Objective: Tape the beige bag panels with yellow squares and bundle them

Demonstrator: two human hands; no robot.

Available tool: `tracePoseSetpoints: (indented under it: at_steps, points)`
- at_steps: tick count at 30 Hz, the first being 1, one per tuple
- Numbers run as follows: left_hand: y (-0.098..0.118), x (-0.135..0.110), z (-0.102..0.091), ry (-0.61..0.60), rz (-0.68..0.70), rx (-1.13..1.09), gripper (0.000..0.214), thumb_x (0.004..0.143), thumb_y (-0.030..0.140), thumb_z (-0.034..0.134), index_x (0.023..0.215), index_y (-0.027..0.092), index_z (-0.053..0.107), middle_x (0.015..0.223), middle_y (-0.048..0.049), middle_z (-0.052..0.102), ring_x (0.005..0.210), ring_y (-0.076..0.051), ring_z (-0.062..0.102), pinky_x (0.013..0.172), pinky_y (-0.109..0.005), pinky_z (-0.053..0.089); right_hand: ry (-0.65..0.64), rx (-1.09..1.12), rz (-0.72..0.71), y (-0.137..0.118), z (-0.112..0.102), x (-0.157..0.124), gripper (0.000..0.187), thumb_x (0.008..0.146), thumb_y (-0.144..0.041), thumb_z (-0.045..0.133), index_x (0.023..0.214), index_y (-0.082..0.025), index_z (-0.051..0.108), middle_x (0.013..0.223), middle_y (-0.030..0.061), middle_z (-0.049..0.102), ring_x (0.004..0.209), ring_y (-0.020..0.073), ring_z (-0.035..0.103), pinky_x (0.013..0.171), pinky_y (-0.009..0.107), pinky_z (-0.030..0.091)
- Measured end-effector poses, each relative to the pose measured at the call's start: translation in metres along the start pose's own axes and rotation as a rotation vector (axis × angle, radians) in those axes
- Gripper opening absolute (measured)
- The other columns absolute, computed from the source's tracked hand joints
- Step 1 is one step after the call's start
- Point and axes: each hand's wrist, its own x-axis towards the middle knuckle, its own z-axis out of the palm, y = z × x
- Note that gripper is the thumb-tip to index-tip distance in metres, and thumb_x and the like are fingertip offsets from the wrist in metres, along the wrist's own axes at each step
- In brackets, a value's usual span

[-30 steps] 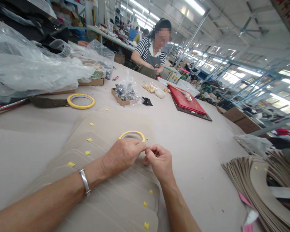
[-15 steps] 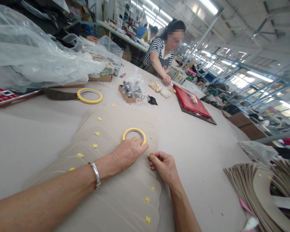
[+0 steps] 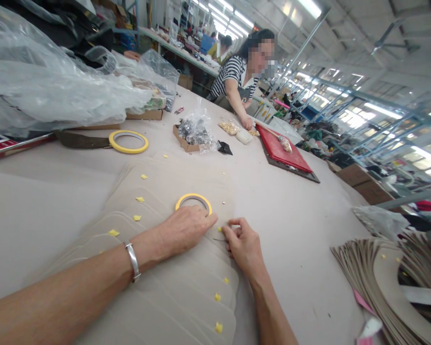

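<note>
Ceiling lights (image 3: pixel 233 19) streak away over a busy workshop, and down front a broad pale surface (image 3: pixel 280 230) carries the action. Beige sheets (image 3: pixel 165 287) lie overlapped across it, with yellow tabs (image 3: pixel 218 297) dotting both sides. Into the middle reaches the left hand (image 3: pixel 187 230), silver bracelet (image 3: pixel 132 262) at the wrist, its fingers bent down over the near rim of a yellow tape roll (image 3: pixel 193 195) that sits flat on the sheets; how tight they grip, I cannot tell. Just beside it, the right hand (image 3: pixel 244 239) has its thumb at a small yellow piece (image 3: pixel 219 229) by the sheets' right edge, the index finger arched above with a narrow gap. A thin dark strand (image 3: pixel 220 239) pokes out beneath; whether the fingers hold it, I cannot tell.

Farther up, a second roll (image 3: pixel 127 150) lies touching a dark strip (image 3: pixel 82 140), near heaped clear plastic (image 3: pixel 57 91). Then comes a small open box (image 3: pixel 187 144) of shiny bits, and across the way a co-worker in stripes (image 3: pixel 233 72) stretches a hand (image 3: pixel 247 122) down beside the red pad (image 3: pixel 283 148). Over on the right, a fanned stack (image 3: pixel 380 268) of beige pieces!
</note>
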Motion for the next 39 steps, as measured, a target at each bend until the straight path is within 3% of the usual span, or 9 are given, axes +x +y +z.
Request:
tracePoseSetpoints:
  at_steps: [3,8,11,15,17,22,28,34,39]
  points:
    - [-0.001,-0.001,-0.004,0.003,0.020,-0.017,0.014,0.090,0.012,0.039,0.089,0.018,0.051,0.077,-0.0051,0.060,0.069,-0.022,0.056,0.058,-0.031,0.039,0.015,0.063,-0.102,0.007,-0.001,-0.004,0.022,0.084,-0.039,0.057,0.085,-0.019,0.065,0.067,0.0009,0.065,0.058,0.0139,0.059,0.054,0.023,0.046]
    - [0.001,-0.003,-0.010,-0.011,0.003,-0.030,0.016,0.091,0.015,0.037,0.088,0.019,0.052,0.077,-0.0046,0.060,0.071,-0.023,0.057,0.059,-0.033,0.040,0.056,-0.173,-0.347,0.003,0.008,-0.003,0.018,0.087,-0.026,0.054,0.085,-0.020,0.071,0.080,0.0031,0.069,0.074,0.0146,0.062,0.072,0.025,0.045]
    - [-0.003,-0.003,-0.007,0.008,0.008,-0.050,0.016,0.091,0.014,0.038,0.089,0.020,0.053,0.078,-0.0035,0.061,0.072,-0.022,0.058,0.060,-0.033,0.042,0.042,-0.248,-0.299,-0.004,0.009,0.000,0.017,0.086,-0.025,0.054,0.084,-0.020,0.071,0.077,0.0019,0.067,0.071,0.0142,0.060,0.070,0.025,0.042]
    - [-0.010,0.000,0.000,0.098,0.017,-0.182,0.018,0.094,0.016,0.040,0.104,0.022,0.053,0.089,-0.0007,0.066,0.081,-0.019,0.063,0.066,-0.029,0.046,-0.190,-0.212,-0.163,-0.011,-0.001,0.002,0.026,0.085,-0.030,0.056,0.065,-0.018,0.068,0.062,-0.0018,0.061,0.059,0.0110,0.053,0.056,0.023,0.035]
    - [-0.011,0.001,0.002,0.165,0.042,-0.242,0.022,0.094,0.018,0.042,0.114,0.023,0.051,0.096,-0.0005,0.068,0.085,-0.017,0.064,0.071,-0.027,0.048,-0.225,-0.148,-0.151,-0.012,-0.006,0.001,0.031,0.086,-0.032,0.054,0.063,-0.017,0.067,0.059,-0.0020,0.060,0.056,0.0104,0.051,0.052,0.023,0.034]
    - [-0.009,0.001,0.005,0.248,0.112,-0.328,0.022,0.096,0.021,0.040,0.115,0.020,0.052,0.100,-0.0022,0.068,0.091,-0.014,0.064,0.078,-0.024,0.049,0.063,0.160,-0.361,-0.013,-0.002,0.001,0.020,0.085,-0.025,0.059,0.100,-0.018,0.069,0.090,0.0021,0.070,0.076,0.0123,0.061,0.071,0.023,0.048]
    - [-0.008,-0.001,0.009,0.232,0.032,-0.315,0.033,0.099,0.031,0.035,0.130,0.022,0.038,0.107,-0.0047,0.067,0.094,-0.017,0.066,0.076,-0.029,0.050,0.149,0.153,-0.527,-0.017,0.005,0.003,0.027,0.084,-0.018,0.060,0.111,-0.018,0.064,0.093,0.0028,0.069,0.079,0.0105,0.062,0.074,0.022,0.050]
    - [-0.006,0.000,0.011,0.222,0.040,-0.245,0.029,0.099,0.032,0.034,0.125,0.020,0.037,0.097,-0.0044,0.068,0.082,-0.019,0.067,0.062,-0.029,0.045,0.131,0.073,-0.676,-0.025,0.002,0.003,0.015,0.085,-0.012,0.057,0.095,-0.018,0.065,0.085,0.0024,0.068,0.076,0.0110,0.061,0.072,0.023,0.049]
    - [-0.004,0.000,0.008,0.231,0.062,-0.220,0.014,0.097,0.023,0.038,0.109,0.021,0.045,0.077,0.0019,0.062,0.069,-0.017,0.061,0.055,-0.029,0.035,0.234,-0.136,-0.785,-0.024,0.006,0.003,0.014,0.083,-0.007,0.051,0.083,-0.017,0.062,0.073,0.0016,0.064,0.066,0.0112,0.058,0.064,0.023,0.046]
